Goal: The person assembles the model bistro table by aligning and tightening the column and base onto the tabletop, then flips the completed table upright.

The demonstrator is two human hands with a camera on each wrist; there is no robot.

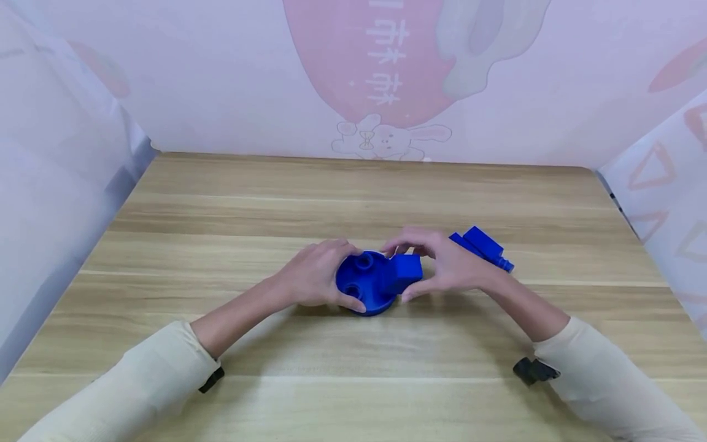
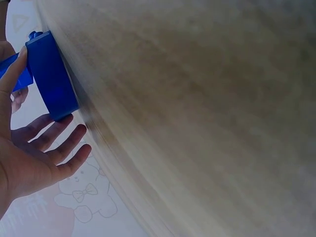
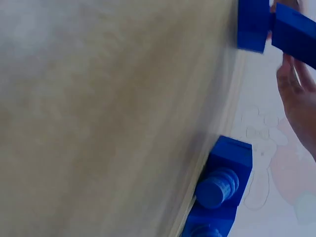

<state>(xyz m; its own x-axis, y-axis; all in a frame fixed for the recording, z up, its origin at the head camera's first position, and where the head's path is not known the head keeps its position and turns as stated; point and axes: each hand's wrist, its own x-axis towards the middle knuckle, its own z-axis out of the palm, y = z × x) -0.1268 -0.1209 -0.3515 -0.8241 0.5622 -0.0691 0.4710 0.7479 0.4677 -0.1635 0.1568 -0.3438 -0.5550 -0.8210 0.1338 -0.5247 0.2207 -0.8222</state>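
A shallow blue round plastic piece [image 1: 375,301] with small round sockets inside lies between the hands in the head view. My left hand [image 1: 317,273] grips its left side, thumb on the near rim. In the left wrist view, the left hand's [image 2: 37,158] thumb and a fingertip touch its edges while the other fingers spread. A blue block [image 1: 405,273] stands at its right, joined by a narrow neck seen in the right wrist view. My right hand [image 1: 442,261] curves around this block, fingers on the far side and thumb on the near side; the palm stays apart from it.
Beyond the right hand lie other blue blocks [image 1: 483,244] with ridged round pegs [image 3: 217,187]. Everything rests on a wood-grain table [image 1: 353,380]. Along its back edge stands a pale printed wall [image 1: 221,86], with more pale panels at both sides.
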